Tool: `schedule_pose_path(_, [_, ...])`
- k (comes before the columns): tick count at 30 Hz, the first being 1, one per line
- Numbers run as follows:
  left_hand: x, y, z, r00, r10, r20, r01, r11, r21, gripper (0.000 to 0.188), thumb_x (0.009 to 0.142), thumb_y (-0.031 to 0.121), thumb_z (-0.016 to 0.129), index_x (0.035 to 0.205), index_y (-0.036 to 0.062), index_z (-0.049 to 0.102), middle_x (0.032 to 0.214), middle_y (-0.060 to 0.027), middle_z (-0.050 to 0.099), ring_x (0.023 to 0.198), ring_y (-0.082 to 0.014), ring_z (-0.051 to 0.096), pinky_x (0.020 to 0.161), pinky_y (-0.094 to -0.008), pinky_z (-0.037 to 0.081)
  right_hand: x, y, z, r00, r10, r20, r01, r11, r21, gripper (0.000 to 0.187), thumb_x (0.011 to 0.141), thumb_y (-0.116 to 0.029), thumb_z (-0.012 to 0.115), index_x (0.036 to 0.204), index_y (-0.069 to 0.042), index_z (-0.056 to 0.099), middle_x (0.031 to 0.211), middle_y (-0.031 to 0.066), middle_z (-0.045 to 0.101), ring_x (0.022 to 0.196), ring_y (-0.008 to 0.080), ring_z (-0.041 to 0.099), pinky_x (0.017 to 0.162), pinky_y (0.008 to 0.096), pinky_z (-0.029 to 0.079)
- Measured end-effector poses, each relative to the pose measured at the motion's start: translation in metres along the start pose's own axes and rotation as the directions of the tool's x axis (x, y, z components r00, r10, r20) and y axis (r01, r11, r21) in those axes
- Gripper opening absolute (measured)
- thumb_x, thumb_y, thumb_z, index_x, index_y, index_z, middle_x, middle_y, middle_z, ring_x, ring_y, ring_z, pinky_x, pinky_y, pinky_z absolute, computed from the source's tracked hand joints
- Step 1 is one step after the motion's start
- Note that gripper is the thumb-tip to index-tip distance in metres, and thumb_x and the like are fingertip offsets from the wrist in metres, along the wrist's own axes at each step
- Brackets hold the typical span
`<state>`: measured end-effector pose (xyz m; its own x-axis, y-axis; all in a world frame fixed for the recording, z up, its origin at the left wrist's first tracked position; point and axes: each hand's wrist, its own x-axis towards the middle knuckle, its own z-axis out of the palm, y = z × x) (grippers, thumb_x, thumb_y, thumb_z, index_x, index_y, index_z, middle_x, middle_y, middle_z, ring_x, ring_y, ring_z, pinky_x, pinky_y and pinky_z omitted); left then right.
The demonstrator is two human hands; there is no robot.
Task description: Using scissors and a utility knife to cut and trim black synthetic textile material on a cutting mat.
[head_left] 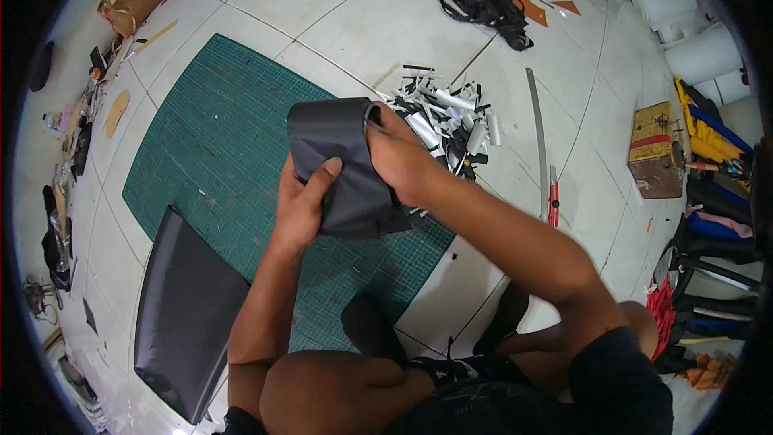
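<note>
The left hand (302,208) pinched the folded dark piece (338,133) with its thumb on top, and the right hand (398,163) gripped its right edge, those fingers partly hidden. The piece was held above a green cutting mat (213,117). A larger dark sheet (185,314) overlapped the mat's left edge; a scrap pile (447,122), metal strip (537,129) and red cutter (554,203) lay to the right.

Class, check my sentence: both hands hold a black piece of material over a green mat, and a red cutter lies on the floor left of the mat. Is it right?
Wrong side: in the head view, the red cutter lies on the floor right of the green mat. Left hand and right hand do hold the black piece.
</note>
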<state>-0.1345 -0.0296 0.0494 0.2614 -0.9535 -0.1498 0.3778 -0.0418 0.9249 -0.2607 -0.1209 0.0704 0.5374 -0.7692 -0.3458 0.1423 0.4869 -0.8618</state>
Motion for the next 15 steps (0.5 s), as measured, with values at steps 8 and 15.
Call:
schedule_pose_path(8, [0.021,0.031,0.004,0.982,-0.184,-0.036,0.165,0.939,-0.302,0.050,0.091,0.028,0.064,0.127,-0.0012,0.046,0.118,-0.0149,0.058,0.102,-0.0211,0.062,0.087,-0.0345,0.054,-0.007,-0.069,0.007,0.967,0.181,0.178,-0.131,0.957,-0.258,0.062,0.096,-0.050,0.049,0.123,0.005,0.050,0.111,0.0149,0.060,0.103,0.0214,0.059,0.086,0.0360,0.050])
schedule_pose_path(15, [0.054,0.043,0.059,0.957,-0.289,0.018,0.288,0.943,-0.164,0.052,0.089,0.033,0.062,0.127,0.0023,0.045,0.116,-0.0138,0.059,0.098,-0.0251,0.064,0.088,-0.0387,0.053,-0.003,-0.065,-0.025,0.995,0.002,-0.099,-0.040,0.923,-0.383,0.082,0.093,-0.063,0.046,0.127,0.012,0.041,0.119,0.0278,0.056,0.106,0.0304,0.060,0.091,0.0383,0.049])
